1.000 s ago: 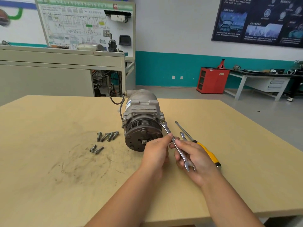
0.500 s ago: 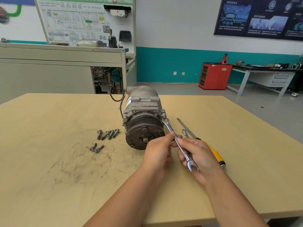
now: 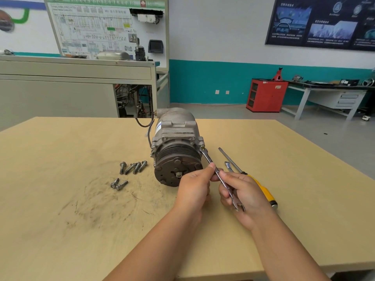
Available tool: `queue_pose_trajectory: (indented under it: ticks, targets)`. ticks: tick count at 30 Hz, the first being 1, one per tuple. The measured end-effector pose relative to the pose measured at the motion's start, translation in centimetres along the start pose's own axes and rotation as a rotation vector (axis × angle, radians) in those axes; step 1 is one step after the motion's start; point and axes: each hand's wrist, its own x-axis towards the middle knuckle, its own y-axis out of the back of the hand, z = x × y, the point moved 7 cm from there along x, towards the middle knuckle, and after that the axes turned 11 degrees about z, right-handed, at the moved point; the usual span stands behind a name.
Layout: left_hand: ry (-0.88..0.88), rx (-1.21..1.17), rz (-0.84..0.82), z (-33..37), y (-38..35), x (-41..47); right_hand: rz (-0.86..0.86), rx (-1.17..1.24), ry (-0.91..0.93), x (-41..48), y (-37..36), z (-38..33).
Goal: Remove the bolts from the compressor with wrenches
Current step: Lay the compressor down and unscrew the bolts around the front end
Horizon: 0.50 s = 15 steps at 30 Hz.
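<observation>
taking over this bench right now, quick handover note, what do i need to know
Left hand: pinches the wrench mid-shaft.
Right hand: fingers curled round its lower end.
The wrench's far end sits at the right front ear of the compressor, which lies on the table.
Done: six bolts lie loose to the compressor's left.
Left: the bolt at that ear; any others are hidden.
Spare, to the right: screwdriver and second wrench.

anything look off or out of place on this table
Nothing broken or spilled. The only oddity is dark scuffing on the table left of the compressor, near the six loose bolts. The left hand and right hand hold the wrench at the compressor's right side.
</observation>
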Motion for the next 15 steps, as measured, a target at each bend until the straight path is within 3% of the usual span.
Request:
queue_pose_trajectory:
  ticks: [15]
  targets:
    - [-0.040,0.004,-0.002,0.53,-0.18,0.09,-0.023,-0.009,-0.061,0.19,-0.24,0.51]
